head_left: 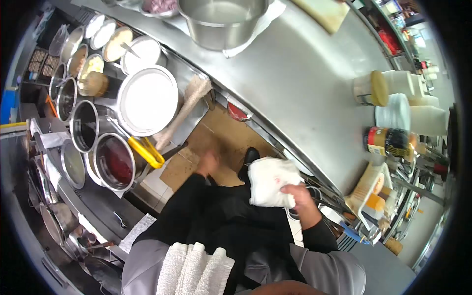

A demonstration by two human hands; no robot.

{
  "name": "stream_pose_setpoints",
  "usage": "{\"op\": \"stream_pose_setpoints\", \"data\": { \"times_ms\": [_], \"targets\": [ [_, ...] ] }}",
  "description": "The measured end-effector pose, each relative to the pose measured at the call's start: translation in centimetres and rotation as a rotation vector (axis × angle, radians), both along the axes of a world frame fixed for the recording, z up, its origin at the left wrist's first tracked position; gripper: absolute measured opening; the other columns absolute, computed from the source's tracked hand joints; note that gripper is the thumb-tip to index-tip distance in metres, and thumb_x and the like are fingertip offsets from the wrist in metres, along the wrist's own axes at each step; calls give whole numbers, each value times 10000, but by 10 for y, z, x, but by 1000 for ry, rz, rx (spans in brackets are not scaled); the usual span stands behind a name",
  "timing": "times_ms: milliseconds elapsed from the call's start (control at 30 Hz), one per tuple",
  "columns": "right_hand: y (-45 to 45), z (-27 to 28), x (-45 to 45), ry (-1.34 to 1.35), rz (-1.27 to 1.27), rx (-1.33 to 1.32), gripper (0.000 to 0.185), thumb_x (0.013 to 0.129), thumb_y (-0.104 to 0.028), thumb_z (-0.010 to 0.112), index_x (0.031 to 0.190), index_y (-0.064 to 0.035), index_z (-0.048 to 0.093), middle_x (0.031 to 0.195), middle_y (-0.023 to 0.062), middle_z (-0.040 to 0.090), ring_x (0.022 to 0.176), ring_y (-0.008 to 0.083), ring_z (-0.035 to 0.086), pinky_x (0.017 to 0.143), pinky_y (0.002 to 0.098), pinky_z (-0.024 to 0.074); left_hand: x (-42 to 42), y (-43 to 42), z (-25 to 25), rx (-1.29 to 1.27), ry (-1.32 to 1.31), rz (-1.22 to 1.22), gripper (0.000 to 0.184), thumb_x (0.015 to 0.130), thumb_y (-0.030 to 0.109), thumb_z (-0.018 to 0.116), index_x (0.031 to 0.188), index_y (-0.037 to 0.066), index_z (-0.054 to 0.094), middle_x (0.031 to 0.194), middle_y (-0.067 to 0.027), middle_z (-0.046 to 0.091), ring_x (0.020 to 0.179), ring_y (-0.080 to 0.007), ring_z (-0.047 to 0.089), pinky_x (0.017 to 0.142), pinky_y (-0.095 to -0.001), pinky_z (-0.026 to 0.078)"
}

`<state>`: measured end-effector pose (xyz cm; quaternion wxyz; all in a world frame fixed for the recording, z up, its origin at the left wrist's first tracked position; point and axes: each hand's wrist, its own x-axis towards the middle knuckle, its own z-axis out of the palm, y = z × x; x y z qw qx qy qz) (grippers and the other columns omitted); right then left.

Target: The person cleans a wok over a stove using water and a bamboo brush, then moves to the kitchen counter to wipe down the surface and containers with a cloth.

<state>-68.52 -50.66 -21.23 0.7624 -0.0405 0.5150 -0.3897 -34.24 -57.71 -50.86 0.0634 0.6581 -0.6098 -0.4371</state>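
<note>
A folded white cloth (pixel 273 182) with faint reddish marks is in my right hand (pixel 298 195), whose fingers grip its right edge in front of my dark apron. My left hand (pixel 209 163) hangs over the tiled floor, smeared by motion, so its fingers cannot be made out. Nearest to that hand are a yellow-handled utensil (pixel 146 152) and a pot of dark red liquid (pixel 114 162), both to its left. A rolled white towel (pixel 194 270) lies against my front at the bottom.
Metal containers of food surround a large white-filled pot (pixel 148 100) at the left. On the steel counter (pixel 295 83) stand a big steel bowl (pixel 223 22), a cutting board (pixel 324 14), a labelled jar (pixel 386 141) and stacked tubs (pixel 392 112). A beige cloth (pixel 186 109) hangs beside the pots.
</note>
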Motion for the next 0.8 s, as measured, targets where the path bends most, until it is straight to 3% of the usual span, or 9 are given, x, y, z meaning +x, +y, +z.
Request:
{"op": "stream_pose_setpoints", "data": {
  "times_ms": [33, 133, 200, 333, 400, 467, 600, 667, 800],
  "targets": [
    [-5, 35, -9, 185, -12, -59, 547, 823, 47, 637, 1368, 49, 593, 1276, 174, 693, 1147, 313, 700, 1027, 481, 548, -7, 22, 59, 113, 26, -237, 475, 937, 233, 659, 1345, -5, 604, 1253, -289, 658, 1201, -464, 607, 1051, -512, 486],
    [-14, 107, -53, 924, 54, -273, 506, 865, 12, 576, 1369, 37, 606, 1280, 148, 696, 1148, 290, 686, 1019, 426, 520, -3, 102, 136, 145, 71, -426, 587, 908, 233, 715, 1440, 44, 558, 1353, -257, 619, 1279, -451, 556, 1122, -502, 432],
    [-34, 153, -67, 1311, 165, -656, 505, 864, -11, 561, 1364, 32, 610, 1319, 166, 686, 1199, 315, 660, 1037, 413, 488, 12, 139, 183, 121, 146, -442, 580, 904, 215, 717, 1437, 47, 562, 1354, -247, 619, 1291, -444, 546, 1131, -502, 420],
    [-89, 75, -110, 1730, 233, -468, 513, 847, -85, 651, 1358, -44, 658, 1214, 213, 684, 1201, 399, 623, 1015, 473, 488, 59, 171, 255, -49, 248, -311, 561, 897, 173, 721, 1425, 51, 575, 1338, -230, 624, 1271, -440, 556, 1117, -502, 426],
    [-133, 23, -94, 2162, 208, -718, 551, 802, -116, 712, 1352, -111, 687, 1128, 192, 680, 1175, 382, 605, 980, 491, 490, 82, 183, 298, -92, 226, -225, 542, 889, 162, 731, 1399, 47, 591, 1327, -223, 630, 1244, -438, 572, 1089, -494, 447],
    [-180, 41, -49, 2168, 181, -580, 582, 759, -120, 724, 1340, -153, 707, 1121, 177, 663, 1157, 353, 597, 958, 495, 483, 101, 194, 332, -150, 46, -33, 524, 879, 133, 737, 1378, 45, 603, 1315, -216, 638, 1228, -440, 581, 1073, -487, 463],
    [-287, 28, 4, 2166, 105, -819, 514, 766, -126, 696, 1276, -176, 741, 1084, 148, 656, 1092, 353, 615, 918, 495, 502, 125, 234, 400, -207, -75, 132, 521, 859, 99, 753, 1356, 32, 609, 1310, -223, 639, 1224, -437, 582, 1074, -487, 465],
    [-299, 40, 45, 2007, 135, -807, 464, 790, -104, 671, 1233, -212, 760, 1059, 130, 668, 1054, 334, 635, 884, 472, 518, 129, 251, 429, -273, -111, 261, 538, 851, 75, 761, 1362, 19, 602, 1319, -232, 636, 1236, -432, 580, 1081, -483, 462],
    [-267, 45, 115, 1674, 444, -1190, 431, 804, -78, 648, 1172, -260, 779, 1139, 89, 657, 1065, 309, 636, 880, 464, 508, 132, 281, 468, -237, -124, 462, 544, 875, 80, 762, 1387, 7, 595, 1324, -229, 637, 1252, -391, 595, 1051, -438, 491]
  ]
}}
